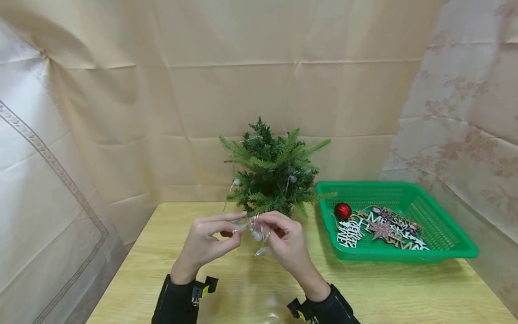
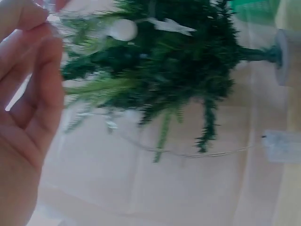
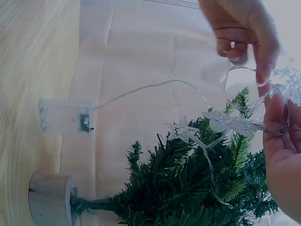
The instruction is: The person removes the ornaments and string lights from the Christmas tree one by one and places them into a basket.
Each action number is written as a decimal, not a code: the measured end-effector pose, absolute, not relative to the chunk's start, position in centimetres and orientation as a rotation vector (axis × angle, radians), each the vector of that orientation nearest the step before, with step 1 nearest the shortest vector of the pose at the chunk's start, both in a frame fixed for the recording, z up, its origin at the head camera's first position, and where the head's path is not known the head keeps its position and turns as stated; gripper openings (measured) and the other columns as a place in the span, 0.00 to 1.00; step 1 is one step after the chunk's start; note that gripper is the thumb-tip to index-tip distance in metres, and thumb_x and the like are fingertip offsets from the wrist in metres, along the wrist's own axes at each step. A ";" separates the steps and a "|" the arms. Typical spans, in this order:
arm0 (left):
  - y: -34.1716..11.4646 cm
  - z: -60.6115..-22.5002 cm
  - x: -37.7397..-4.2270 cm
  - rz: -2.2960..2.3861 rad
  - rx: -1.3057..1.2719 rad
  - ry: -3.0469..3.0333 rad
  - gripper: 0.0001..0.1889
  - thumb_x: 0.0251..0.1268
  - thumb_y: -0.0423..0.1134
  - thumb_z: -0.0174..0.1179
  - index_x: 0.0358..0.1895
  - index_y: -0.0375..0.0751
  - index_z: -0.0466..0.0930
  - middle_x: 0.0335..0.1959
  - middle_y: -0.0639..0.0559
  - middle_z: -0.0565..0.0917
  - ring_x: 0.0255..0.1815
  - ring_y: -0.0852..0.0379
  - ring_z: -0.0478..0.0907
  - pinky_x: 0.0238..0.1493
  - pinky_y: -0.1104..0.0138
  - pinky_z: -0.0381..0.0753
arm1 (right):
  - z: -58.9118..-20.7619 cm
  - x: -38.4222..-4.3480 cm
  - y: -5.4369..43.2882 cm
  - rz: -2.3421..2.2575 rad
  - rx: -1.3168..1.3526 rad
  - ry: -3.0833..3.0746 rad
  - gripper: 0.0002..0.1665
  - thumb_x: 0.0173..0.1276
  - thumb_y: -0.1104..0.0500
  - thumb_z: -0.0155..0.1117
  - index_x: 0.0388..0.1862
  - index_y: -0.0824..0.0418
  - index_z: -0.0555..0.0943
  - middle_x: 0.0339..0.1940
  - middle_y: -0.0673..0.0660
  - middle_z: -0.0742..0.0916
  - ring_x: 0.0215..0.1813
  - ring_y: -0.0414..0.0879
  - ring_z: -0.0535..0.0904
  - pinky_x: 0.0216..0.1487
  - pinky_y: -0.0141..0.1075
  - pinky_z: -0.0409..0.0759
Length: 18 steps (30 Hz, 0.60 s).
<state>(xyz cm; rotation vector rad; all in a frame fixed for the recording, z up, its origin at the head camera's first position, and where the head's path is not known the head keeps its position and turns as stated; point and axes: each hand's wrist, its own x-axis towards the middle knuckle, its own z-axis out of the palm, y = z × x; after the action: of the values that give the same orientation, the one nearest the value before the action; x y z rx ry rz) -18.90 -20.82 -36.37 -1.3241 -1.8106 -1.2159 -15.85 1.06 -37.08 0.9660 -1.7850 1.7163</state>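
A clear string of fairy lights with white bulbs and see-through star ornaments hangs bunched between both hands, in front of a small green Christmas tree. My left hand pinches part of the bunch between thumb and fingertips. The right hand holds the wires with its thumb and fingers, and loops dangle below it. Other parts of the string, with a white bulb, lie over the tree's branches. From the string a thin wire runs down to a clear battery box.
A green basket stands at the right on the wooden table. Inside lie a red ball ornament, a glittery star and several white letter cutouts. The tree has a round wooden base. Behind hangs a beige cloth.
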 end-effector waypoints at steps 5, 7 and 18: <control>-20.1 -37.1 -20.3 -1.214 -1.341 -1.716 0.05 0.65 0.29 0.66 0.34 0.35 0.91 0.44 0.35 0.88 0.25 0.62 0.84 0.24 0.76 0.80 | -37.0 -16.0 1.5 1.861 0.962 -1.805 0.12 0.71 0.77 0.60 0.49 0.71 0.84 0.43 0.65 0.87 0.42 0.43 0.86 0.41 0.35 0.86; -19.8 -37.3 -20.6 -1.205 -1.351 -1.699 0.06 0.68 0.31 0.65 0.35 0.34 0.91 0.44 0.36 0.88 0.25 0.62 0.84 0.24 0.77 0.80 | -37.0 -16.0 1.7 1.907 0.956 -1.811 0.11 0.71 0.75 0.60 0.49 0.71 0.84 0.43 0.63 0.88 0.42 0.43 0.86 0.41 0.36 0.86; -19.7 -37.1 -21.7 -1.167 -1.294 -1.581 0.09 0.69 0.35 0.65 0.36 0.33 0.90 0.37 0.39 0.88 0.23 0.62 0.79 0.19 0.76 0.74 | -37.2 -16.6 2.0 1.939 0.917 -1.796 0.10 0.73 0.73 0.60 0.50 0.72 0.82 0.47 0.70 0.86 0.47 0.43 0.86 0.46 0.36 0.86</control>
<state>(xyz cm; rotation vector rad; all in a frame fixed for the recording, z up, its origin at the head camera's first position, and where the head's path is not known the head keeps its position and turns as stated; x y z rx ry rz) -21.66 -19.72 -37.11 -1.2936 -1.5805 -1.1672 -16.61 1.95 -37.22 0.9173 -1.7961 1.9388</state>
